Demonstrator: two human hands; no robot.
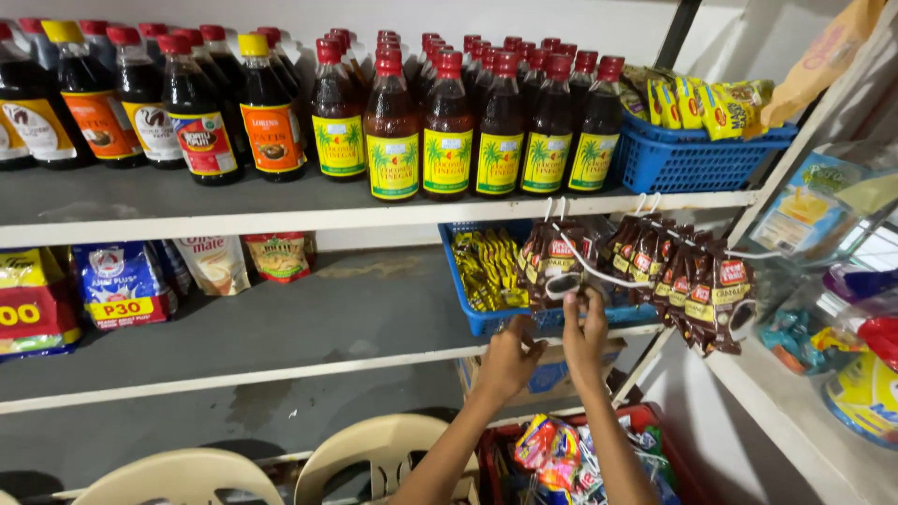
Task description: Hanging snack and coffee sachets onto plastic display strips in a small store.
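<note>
Both my hands reach up to the front of the middle shelf. My right hand (586,329) pinches the bottom of a brown coffee sachet (558,271), one of several brown sachets (692,285) hanging along a white wire hook under the top shelf. My left hand (510,358) is curled just below the blue basket (486,321), which holds yellow sachets (486,268). Whether the left hand holds anything is unclear.
The top shelf (281,213) carries rows of dark sauce and vinegar bottles (447,122) and a blue basket of yellow packets (687,154). Pouches (122,283) stand on the middle shelf at left. Beige plastic chairs (374,449) and a red basket of snacks (571,454) sit below.
</note>
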